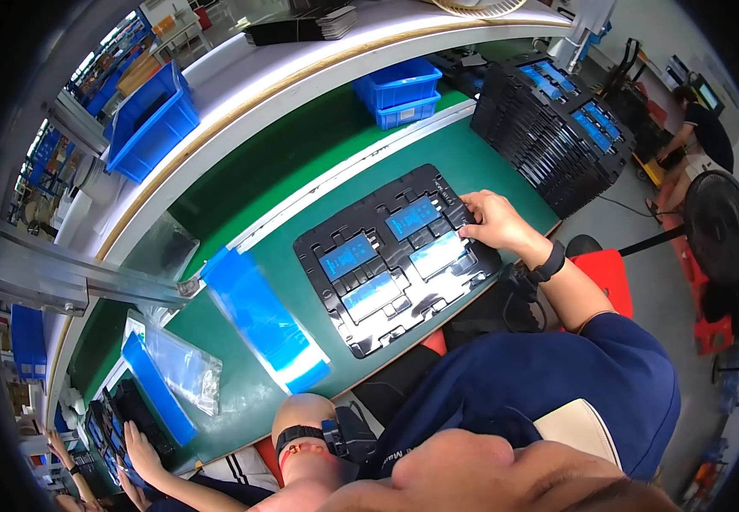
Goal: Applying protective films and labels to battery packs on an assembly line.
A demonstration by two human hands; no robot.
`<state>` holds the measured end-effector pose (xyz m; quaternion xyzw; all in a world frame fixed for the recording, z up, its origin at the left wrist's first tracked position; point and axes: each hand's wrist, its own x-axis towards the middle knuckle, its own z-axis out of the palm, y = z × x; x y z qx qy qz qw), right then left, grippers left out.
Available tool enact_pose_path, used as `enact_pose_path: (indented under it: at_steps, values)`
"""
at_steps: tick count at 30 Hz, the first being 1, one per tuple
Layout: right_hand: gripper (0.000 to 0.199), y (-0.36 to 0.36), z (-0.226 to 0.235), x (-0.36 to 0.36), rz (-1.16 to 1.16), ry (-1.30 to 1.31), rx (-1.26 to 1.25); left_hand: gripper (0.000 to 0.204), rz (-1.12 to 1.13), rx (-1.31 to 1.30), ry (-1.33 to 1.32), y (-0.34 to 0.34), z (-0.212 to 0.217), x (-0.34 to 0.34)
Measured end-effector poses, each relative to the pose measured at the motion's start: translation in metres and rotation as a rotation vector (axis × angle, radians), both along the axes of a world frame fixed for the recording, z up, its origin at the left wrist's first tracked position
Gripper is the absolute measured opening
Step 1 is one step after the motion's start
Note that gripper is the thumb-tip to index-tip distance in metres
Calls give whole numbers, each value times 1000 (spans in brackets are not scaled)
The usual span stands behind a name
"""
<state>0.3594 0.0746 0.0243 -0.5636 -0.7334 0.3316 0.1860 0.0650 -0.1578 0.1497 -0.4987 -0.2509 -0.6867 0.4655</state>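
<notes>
A black moulded plastic tray [369,294] lies on the green work surface in front of me. Several flat blue rectangular packs [414,218], which look like batteries, sit in its recesses; the nearer ones shine with glare. My right hand [497,222] is at the tray's right edge, fingers bent and thumb apart from them, their tips over the rim beside a pack. My left hand [303,410] is low, at the near edge of the bench, beyond its black wristband. Its fingers are hidden. Just beyond it lies a strip of shiny blue film [262,320].
A tall stack of black trays [540,128] stands at the back right. Blue bins [399,90] sit behind the bench, and another blue bin [154,124] is on the shelf. Clear plastic bags [186,363] lie left. A co-worker's hand [141,452] rests by black parts at lower left.
</notes>
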Motion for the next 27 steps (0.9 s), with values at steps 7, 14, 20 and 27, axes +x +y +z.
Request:
enact_pose_path:
  at_steps: [7, 14, 20, 27]
  values:
    - [39, -2, 5, -10, -18, -207, 239, 36, 103, 2, 44, 3, 0, -7]
    - [41, -10, 15, -12, -28, -309, 317, 40, 150, 38, -35, 2, 0, 0]
    - [44, 7, 16, 2, 3, 559, -359, 37, 164, 41, -32, -5, -6, -4]
    - [36, -2, 21, 6, 89, 911, -372, 33, -270, 82, -41, 18, 3, 15]
